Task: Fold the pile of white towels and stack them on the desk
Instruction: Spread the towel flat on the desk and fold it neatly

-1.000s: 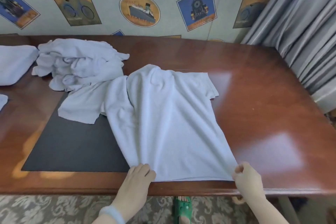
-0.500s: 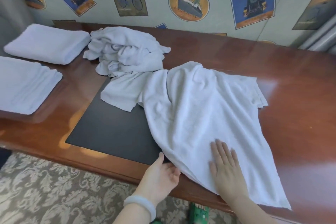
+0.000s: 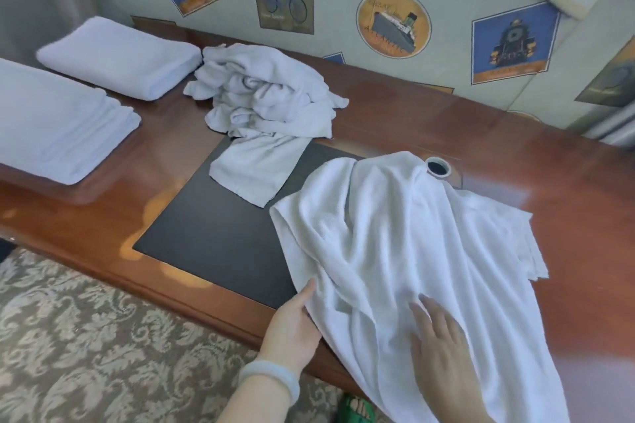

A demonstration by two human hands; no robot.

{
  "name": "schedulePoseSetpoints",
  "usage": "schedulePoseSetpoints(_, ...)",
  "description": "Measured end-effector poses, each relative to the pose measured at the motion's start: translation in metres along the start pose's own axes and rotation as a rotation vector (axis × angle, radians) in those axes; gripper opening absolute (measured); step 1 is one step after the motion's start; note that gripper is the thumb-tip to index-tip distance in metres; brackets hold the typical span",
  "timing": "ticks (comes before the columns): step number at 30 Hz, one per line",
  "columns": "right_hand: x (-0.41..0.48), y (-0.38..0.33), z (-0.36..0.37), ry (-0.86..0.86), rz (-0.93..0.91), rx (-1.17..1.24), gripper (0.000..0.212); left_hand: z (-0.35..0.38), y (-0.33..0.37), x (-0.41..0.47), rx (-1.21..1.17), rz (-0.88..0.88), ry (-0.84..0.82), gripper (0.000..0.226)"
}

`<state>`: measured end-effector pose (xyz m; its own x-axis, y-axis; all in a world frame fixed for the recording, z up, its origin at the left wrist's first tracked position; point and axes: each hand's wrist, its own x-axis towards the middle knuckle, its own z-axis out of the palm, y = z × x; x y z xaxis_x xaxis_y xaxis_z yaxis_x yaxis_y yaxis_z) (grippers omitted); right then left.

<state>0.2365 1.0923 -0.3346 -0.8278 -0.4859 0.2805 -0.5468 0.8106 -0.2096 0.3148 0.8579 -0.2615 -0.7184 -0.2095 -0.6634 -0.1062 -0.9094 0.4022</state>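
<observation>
Right fingers (image 3: pixel 433 314) flat on towel (image 3: pixel 395 233); "ATLANTIC" emblem (image 3: pixel 393 23)

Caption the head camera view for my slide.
Left hand holds the edge, right hand presses a white towel on the desk.

Two hands at a rumpled white towel (image 3: pixel 395 244) on the desk (image 3: pixel 549 182).

The towel lies over the desk's near edge, part of it on a black mat (image 3: pixel 213 233) and its far end just beside a round hole (image 3: pixel 437 166) in the desktop. The left hand (image 3: pixel 292 326), with a pale bracelet (image 3: pixel 271 378) on the wrist, holds the towel's left edge, thumb on top and fingers hidden beneath. The right hand (image 3: pixel 443 350) lies flat on the cloth. Farther back sits a crumpled pile of towels (image 3: pixel 264 93); left of it lie two folded towels (image 3: pixel 117 57).
</observation>
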Motion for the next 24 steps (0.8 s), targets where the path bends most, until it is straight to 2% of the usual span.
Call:
schedulePoseSetpoints(3,0.025,-0.017,0.021,-0.102,-0.070,0.061,0.055,-0.007,0.013,0.001,0.186,0.068,0.089,0.030)
schedulePoseSetpoints(5,0.023,-0.020,0.027,-0.150,-0.068,0.058,0.060,-0.024,0.022,0.004,0.354,0.190,0.254,0.012)
schedulePoseSetpoints(7,0.019,-0.016,0.028,-0.179,-0.091,0.048,0.062,-0.048,0.024,0.005,0.517,0.305,0.474,0.011)
schedulePoseSetpoints(8,0.019,-0.013,0.028,-0.193,-0.096,0.053,0.063,-0.060,0.022,0.002,0.564,0.320,0.566,0.013)
schedulePoseSetpoints(10,0.020,-0.012,0.029,-0.203,-0.078,0.074,0.064,-0.074,0.018,-0.013,0.587,0.293,0.649,0.008)
schedulePoseSetpoints(11,0.021,-0.013,0.030,-0.203,-0.065,0.080,0.065,-0.076,0.019,-0.019,0.599,0.270,0.653,0.004)
schedulePoseSetpoints(13,0.022,-0.015,0.032,-0.205,-0.054,0.080,0.067,-0.076,0.030,-0.020,0.692,0.286,0.608,0.013)
schedulePoseSetpoints(15,0.021,-0.015,0.033,-0.197,-0.062,0.069,0.068,-0.064,0.052,-0.007,0.787,0.355,0.552,0.031)
schedulePoseSetpoints(20,0.022,-0.014,0.035,-0.182,-0.061,0.064,0.068,-0.032,0.118,0.045,0.733,0.371,0.446,0.077)
schedulePoseSetpoints(22,0.022,-0.014,0.032,-0.194,-0.071,0.064,0.068,-0.026,0.133,0.057,0.870,0.371,0.394,0.080)
schedulePoseSetpoints(24,0.023,-0.014,0.029,-0.205,-0.066,0.085,0.067,-0.021,0.143,0.060,1.107,0.425,0.315,0.058)
